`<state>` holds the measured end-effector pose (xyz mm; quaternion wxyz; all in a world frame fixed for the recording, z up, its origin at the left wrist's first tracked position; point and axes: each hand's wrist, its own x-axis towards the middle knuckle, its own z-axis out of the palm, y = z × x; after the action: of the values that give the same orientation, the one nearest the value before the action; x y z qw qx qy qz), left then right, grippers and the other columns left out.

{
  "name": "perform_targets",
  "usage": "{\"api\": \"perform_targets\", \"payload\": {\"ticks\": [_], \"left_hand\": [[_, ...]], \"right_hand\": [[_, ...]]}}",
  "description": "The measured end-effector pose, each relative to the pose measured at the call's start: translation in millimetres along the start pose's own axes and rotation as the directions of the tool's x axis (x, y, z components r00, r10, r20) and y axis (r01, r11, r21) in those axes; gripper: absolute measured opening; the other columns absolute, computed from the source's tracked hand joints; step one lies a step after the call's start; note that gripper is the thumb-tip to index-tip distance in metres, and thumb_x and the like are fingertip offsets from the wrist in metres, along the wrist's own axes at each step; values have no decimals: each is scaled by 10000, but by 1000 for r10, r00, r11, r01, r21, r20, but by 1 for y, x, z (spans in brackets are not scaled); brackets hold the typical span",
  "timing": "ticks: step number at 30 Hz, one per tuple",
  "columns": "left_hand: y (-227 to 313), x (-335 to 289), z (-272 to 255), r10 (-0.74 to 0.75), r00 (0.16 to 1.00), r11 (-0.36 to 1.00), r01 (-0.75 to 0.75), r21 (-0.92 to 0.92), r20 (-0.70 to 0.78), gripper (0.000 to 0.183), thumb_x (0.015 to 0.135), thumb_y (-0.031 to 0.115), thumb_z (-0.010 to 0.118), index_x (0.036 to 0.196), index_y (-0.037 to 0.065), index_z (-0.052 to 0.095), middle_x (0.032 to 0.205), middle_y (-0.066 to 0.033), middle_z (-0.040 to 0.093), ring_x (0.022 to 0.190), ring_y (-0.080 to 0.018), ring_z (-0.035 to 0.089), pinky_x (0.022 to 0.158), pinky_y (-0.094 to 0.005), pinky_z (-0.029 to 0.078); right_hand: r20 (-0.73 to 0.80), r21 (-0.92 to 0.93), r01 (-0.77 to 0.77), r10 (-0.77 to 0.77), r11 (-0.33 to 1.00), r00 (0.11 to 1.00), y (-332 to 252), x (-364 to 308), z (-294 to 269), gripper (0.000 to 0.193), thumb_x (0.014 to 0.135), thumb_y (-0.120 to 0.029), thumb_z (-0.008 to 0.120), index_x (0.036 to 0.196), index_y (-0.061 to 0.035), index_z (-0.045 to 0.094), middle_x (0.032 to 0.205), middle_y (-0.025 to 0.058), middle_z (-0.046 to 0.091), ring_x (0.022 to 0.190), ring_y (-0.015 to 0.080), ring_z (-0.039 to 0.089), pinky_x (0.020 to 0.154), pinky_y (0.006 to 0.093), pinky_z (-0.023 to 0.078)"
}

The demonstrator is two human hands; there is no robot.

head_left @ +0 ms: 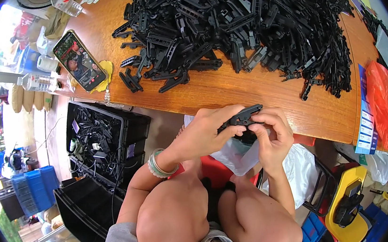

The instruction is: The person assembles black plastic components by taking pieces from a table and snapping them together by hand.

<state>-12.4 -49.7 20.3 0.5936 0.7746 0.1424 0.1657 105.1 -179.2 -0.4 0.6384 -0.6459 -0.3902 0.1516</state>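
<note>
Right of the frame's centre, a black plastic part (243, 118) sits between left hand (208, 133) and right hand (275, 142), both pinching it.

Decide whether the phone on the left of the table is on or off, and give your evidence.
On: the phone is lit up and shows a picture in several colours.

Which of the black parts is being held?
The black part gripped by the fingers of both the left hand and right hand; the similar pieces lie heaped or scattered on the wooden table.
</note>
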Motion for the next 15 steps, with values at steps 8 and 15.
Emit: {"api": "perform_targets", "payload": {"ticks": [8, 15], "left_hand": [[1, -1, -4, 138, 987, 980, -148, 133, 78, 275, 796, 36, 654, 1059, 1, 582, 790, -175, 625, 683, -356, 608, 579, -370, 477], [-7, 2, 2, 186, 982, 975, -190, 117, 43, 265, 778, 26, 677, 1038, -7, 635, 817, -133, 663, 669, -249, 639, 621, -296, 497]], "right_hand": [[82, -190, 53, -38, 980, 996, -7, 3, -9, 270, 639, 26, 732, 890, 20, 630, 855, 124, 617, 711, 227, 585, 644, 294, 476], [24, -204, 87, -84, 975, 996, 2, -3, -7, 245, 655, 14, 730, 878, 9, 631, 768, 104, 606, 660, 215, 569, 610, 293, 464]]}}
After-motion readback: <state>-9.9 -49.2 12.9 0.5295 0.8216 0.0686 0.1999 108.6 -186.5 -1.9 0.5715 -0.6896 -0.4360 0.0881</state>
